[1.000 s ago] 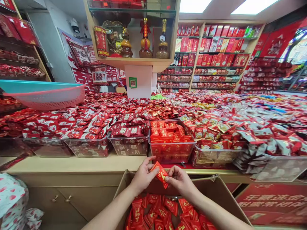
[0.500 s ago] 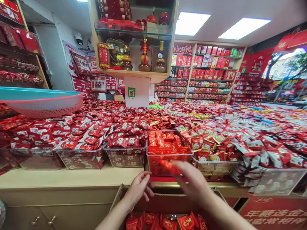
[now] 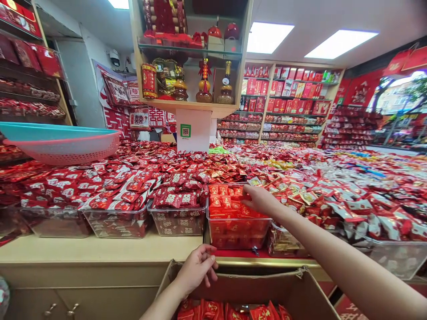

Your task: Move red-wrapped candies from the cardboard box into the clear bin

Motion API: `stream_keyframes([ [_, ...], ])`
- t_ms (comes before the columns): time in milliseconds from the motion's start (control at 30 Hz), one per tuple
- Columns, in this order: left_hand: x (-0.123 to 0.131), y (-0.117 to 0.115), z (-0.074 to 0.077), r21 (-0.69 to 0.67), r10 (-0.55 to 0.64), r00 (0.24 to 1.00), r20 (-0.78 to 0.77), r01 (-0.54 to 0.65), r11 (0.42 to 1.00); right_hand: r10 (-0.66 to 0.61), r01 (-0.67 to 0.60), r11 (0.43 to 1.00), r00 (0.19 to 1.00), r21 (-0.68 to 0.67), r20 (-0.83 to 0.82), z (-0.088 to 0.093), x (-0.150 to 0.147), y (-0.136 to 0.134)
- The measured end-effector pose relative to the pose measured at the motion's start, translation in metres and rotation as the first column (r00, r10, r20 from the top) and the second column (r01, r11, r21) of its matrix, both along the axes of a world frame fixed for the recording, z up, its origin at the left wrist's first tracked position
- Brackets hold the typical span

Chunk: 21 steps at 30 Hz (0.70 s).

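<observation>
Reaching across the wooden counter, the right hand is over the clear plastic bin, and that bin is packed to the brim with bright red packets. It's crowded out there! On one side sits a neighbouring bin of dark red sweets, touching the target bin, and on the other a bin of red-and-gold sweets presses in under the forearm. Behind them the whole table is heaped with red wrapped sweets, with a pink basket perched on the far left and a white pillar carrying a QR code rising at the back. Nothing blocks the hand from above; only the bin's front wall stands between it and the near edge.

Now the grip: the right fingers lie stretched and close together, flat on top of the packets at the bin's back half. Whether one is pinched underneath, I cannot tell. Down low, the left hand rests on the rim of the cardboard box, fingers loosely curled, nothing in them, more boxed red packets just below.
</observation>
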State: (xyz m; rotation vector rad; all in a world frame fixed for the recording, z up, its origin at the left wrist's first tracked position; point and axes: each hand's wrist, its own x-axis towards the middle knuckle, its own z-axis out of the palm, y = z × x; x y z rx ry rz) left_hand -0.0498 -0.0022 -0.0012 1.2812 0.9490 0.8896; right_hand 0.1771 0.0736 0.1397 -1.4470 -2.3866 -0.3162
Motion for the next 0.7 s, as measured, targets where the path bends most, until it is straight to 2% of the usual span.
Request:
stream_keyframes([
  [233,-0.001,0.001,-0.003,-0.004,-0.007,1.000,0.016,0.007,1.000,-0.001,0.007,0.998,0.996,-0.059,0.091,-0.001,-0.006,0.014],
  [467,-0.001,0.001,-0.002,-0.008,-0.004,1.000,0.019,0.004,1.000,0.068,-0.051,0.993,0.986,-0.111,0.154,0.004,-0.012,0.016],
  [700,-0.001,0.000,-0.002,-0.015,-0.013,1.000,0.021,0.014,1.000,0.137,-0.100,0.978,0.969,-0.182,0.205,-0.001,-0.018,0.022],
])
